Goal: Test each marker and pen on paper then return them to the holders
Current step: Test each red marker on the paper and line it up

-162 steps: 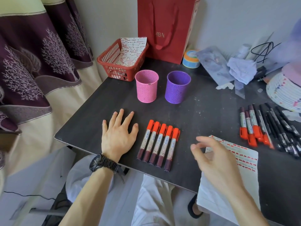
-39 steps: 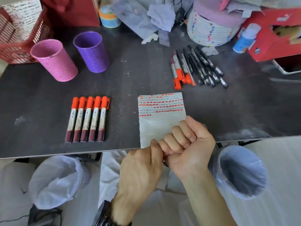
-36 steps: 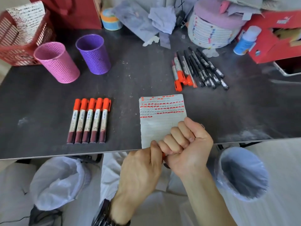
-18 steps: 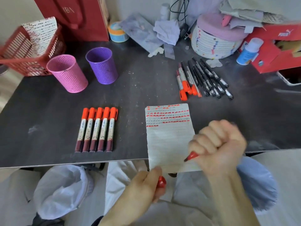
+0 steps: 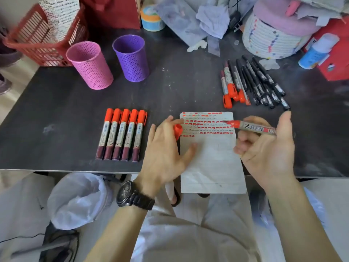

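Change: my two fists, pressed together below the counter edge a second ago, have pulled apart and risen over the paper; the cap has come off the marker.
Right hand (image 5: 268, 146): palm turned up and toward me, forearm coming in from the lower right; my fingers (image 5: 245, 138) curl under the open marker (image 5: 251, 127) and the thumb stands up at its rear end, so the barrel is held level.
Open marker: it points left, its red tip just over the red dashes in the paper's upper right part; I cannot tell if the tip touches.
Left hand (image 5: 166, 150): back of the hand up, wrist with the black watch (image 5: 135, 195) at the counter's near edge; my fingers are spread loosely, yet they pinch the red cap (image 5: 177, 130) at the paper's left margin.
Paper (image 5: 211, 159): lined sheet lying between my hands, its lower part hanging past the counter (image 5: 56, 103) edge.
Tested row (image 5: 121, 134): five red-capped markers side by side, left of my left hand.
Untested heap (image 5: 253, 82): red markers and black pens at the upper right.
Holders: pink holder (image 5: 90, 66) and purple holder (image 5: 132, 57) standing side by side at the back left.
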